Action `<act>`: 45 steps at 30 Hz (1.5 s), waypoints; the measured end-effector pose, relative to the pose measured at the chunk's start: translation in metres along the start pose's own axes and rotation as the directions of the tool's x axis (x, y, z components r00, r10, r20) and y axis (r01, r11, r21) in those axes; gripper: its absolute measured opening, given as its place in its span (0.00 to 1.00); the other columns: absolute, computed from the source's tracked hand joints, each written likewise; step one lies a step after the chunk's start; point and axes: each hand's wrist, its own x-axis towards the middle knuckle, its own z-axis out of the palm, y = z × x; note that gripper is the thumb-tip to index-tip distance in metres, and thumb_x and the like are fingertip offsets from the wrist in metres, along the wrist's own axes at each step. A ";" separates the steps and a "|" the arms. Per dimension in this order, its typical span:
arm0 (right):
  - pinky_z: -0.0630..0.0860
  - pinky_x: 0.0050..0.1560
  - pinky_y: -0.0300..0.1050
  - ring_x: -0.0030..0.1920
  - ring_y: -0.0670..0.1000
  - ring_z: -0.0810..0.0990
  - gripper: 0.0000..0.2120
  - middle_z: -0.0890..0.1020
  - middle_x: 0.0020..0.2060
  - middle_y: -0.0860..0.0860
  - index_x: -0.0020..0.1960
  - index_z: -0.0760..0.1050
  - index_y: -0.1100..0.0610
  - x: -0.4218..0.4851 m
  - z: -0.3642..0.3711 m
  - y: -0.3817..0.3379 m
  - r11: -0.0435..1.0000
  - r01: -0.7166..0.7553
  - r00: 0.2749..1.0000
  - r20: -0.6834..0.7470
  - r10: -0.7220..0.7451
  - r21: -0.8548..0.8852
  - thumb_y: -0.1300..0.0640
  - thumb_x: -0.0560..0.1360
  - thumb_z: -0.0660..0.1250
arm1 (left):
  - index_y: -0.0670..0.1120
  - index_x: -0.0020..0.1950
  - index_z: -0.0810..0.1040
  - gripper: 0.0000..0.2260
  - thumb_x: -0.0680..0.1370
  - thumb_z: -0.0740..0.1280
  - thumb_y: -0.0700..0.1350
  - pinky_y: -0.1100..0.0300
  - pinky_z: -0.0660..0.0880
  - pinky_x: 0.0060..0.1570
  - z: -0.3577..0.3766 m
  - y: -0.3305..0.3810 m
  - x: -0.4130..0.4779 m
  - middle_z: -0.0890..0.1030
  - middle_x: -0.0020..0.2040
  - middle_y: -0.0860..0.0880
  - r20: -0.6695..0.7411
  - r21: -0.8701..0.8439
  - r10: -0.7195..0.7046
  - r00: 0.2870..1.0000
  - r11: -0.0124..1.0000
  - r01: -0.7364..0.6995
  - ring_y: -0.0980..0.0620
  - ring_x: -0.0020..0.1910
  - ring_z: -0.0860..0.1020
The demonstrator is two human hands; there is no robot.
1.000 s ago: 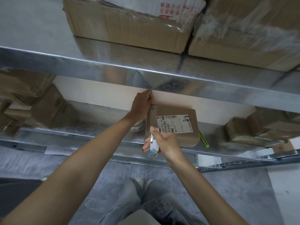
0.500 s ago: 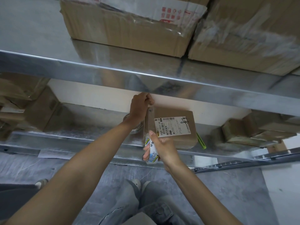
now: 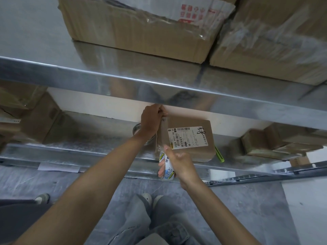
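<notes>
A small cardboard box [image 3: 192,138] with a white shipping label lies on the lower metal shelf [image 3: 88,152]. My left hand [image 3: 151,119] curls over the box's far left corner, just under the upper shelf's edge. At the box's near left corner, my right hand [image 3: 178,163] grips a roll of clear tape [image 3: 167,169] with a blue and white printed core. A clear strip seems to run along the box's left side between the two hands.
The upper metal shelf [image 3: 106,80] carries two big taped cartons [image 3: 141,29] [image 3: 274,41]. More cardboard boxes sit at the lower shelf's left [image 3: 35,117] and right [image 3: 274,140]. A green pen-like tool [image 3: 219,154] lies beside the small box. Another person's shoe [image 3: 42,198] is on the floor at left.
Both hands keep their holds on the box and the tape roll. The view has shifted slightly, and the tape roll sits a little lower at the box's near corner.
</notes>
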 end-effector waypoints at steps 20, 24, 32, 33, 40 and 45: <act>0.74 0.24 0.36 0.20 0.52 0.77 0.24 0.77 0.20 0.58 0.33 0.76 0.67 0.004 -0.006 0.009 0.994 -0.111 0.992 0.066 0.110 0.006 0.50 0.79 0.62 | 0.47 0.39 0.81 0.06 0.71 0.71 0.36 0.58 0.75 0.45 -0.005 0.014 0.008 0.82 0.40 0.54 0.132 0.241 -0.073 0.988 0.970 0.040 0.53 0.43 0.80; 0.75 0.24 0.38 0.20 0.53 0.76 0.24 0.76 0.20 0.58 0.33 0.76 0.68 0.006 -0.008 0.012 0.994 -0.103 0.992 0.077 0.101 0.026 0.51 0.79 0.62 | 0.47 0.40 0.80 0.06 0.75 0.67 0.39 0.59 0.74 0.39 -0.008 0.007 -0.004 0.80 0.36 0.56 0.189 0.128 0.108 0.976 0.983 -0.133 0.56 0.37 0.80; 0.76 0.25 0.40 0.20 0.53 0.76 0.23 0.76 0.20 0.58 0.33 0.76 0.67 0.011 -0.013 0.019 0.995 -0.085 0.993 0.085 0.080 0.054 0.50 0.79 0.63 | 0.42 0.72 0.67 0.31 0.75 0.70 0.56 0.48 0.70 0.61 -0.025 0.004 -0.028 0.72 0.64 0.45 0.576 0.308 0.067 0.815 0.906 -0.292 0.47 0.61 0.72; 0.76 0.25 0.41 0.20 0.53 0.76 0.23 0.76 0.20 0.58 0.33 0.76 0.66 0.011 -0.012 0.022 0.995 -0.076 0.994 0.083 0.071 0.061 0.49 0.79 0.63 | 0.43 0.77 0.58 0.34 0.77 0.65 0.58 0.45 0.65 0.66 -0.022 0.005 -0.034 0.66 0.71 0.46 0.592 0.383 0.030 0.805 0.869 -0.314 0.46 0.68 0.66; 0.76 0.30 0.45 0.19 0.52 0.73 0.24 0.74 0.19 0.56 0.32 0.75 0.64 0.013 -0.008 0.030 0.996 -0.024 0.997 0.069 0.018 0.081 0.49 0.80 0.61 | 0.42 0.78 0.36 0.33 0.81 0.42 0.62 0.32 0.41 0.71 -0.011 0.001 -0.051 0.41 0.79 0.48 0.568 0.688 -0.039 0.822 0.571 -0.448 0.48 0.77 0.37; 0.77 0.34 0.49 0.20 0.52 0.73 0.25 0.73 0.20 0.56 0.34 0.76 0.64 0.012 -0.008 0.029 0.996 -0.043 0.994 0.105 0.035 0.078 0.47 0.80 0.60 | 0.40 0.78 0.39 0.33 0.81 0.40 0.61 0.34 0.41 0.72 -0.009 0.009 -0.053 0.42 0.80 0.45 0.537 0.766 0.009 0.843 0.414 -0.492 0.46 0.77 0.37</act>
